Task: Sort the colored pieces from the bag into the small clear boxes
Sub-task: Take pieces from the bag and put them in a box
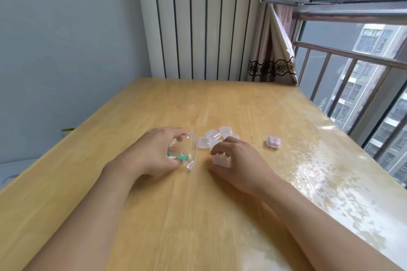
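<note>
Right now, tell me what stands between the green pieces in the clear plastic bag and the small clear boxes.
Only the clear plastic bag itself: the green pieces lie inside it, gripped by the left hand. Bare wooden table separates the bag from the small clear box under the right hand. Whether that box is open is unclear.

Bare table [220, 215] lies open near the person; a cluster of clear boxes [214, 137] obstructs beyond; a lone box [274, 142] sits rightward.

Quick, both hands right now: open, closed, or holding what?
Left hand: holds the clear bag with green pieces inside.
Right hand: fingers curled round a small clear box.
</note>
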### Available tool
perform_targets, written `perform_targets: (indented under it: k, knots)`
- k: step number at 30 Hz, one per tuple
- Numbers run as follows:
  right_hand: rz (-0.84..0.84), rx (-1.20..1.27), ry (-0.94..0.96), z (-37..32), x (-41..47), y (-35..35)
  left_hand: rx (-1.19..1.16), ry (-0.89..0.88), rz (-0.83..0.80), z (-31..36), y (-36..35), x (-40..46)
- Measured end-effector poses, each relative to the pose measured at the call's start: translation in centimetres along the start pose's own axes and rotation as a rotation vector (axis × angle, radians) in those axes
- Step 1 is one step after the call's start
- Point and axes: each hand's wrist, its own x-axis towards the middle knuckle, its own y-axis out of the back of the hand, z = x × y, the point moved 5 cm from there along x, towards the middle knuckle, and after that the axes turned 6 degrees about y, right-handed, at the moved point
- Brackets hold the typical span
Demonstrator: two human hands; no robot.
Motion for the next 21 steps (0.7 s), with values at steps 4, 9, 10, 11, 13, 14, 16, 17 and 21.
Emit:
perform_targets:
  k: [4,9,10,11,13,14,16,17,21]
  knots:
    - [-0.005,0.005,0.024,0.1,0.0,0.0,-0.005,0.017,-0.024,-0.5,0.0,0.1]
    - [0.121,0.144,0.175,-1.9,0.0,0.3,-0.145,-0.069,-0.096,0.6,-0.7,0.0]
    - [0.129,0.159,0.185,-2.1,0.0,0.2,-0.151,-0.083,-0.105,0.8,-0.9,0.0]
    - [0.131,0.152,0.188,-2.2,0.0,0.3,-0.155,-0.091,-0.107,1.1,-1.0,-0.1]
    - [0.137,0.120,0.141,-1.7,0.0,0.6,-0.172,-0.090,-0.097,1.2,-1.0,-0.2]
    - [0.141,0.106,0.089,-1.0,0.0,0.9,-0.176,-0.090,-0.079,1.3,-0.9,-0.3]
    - [0.121,0.082,-0.037,0.4,-0.1,1.5,-0.154,-0.101,-0.023,1.3,-0.5,-0.3]
    - [0.091,0.074,-0.089,0.9,-0.2,1.7,-0.132,-0.108,0.003,1.4,-0.3,-0.3]
    - [-0.004,0.105,-0.186,2.2,-0.5,1.5,-0.176,-0.154,0.070,2.1,0.1,-0.6]
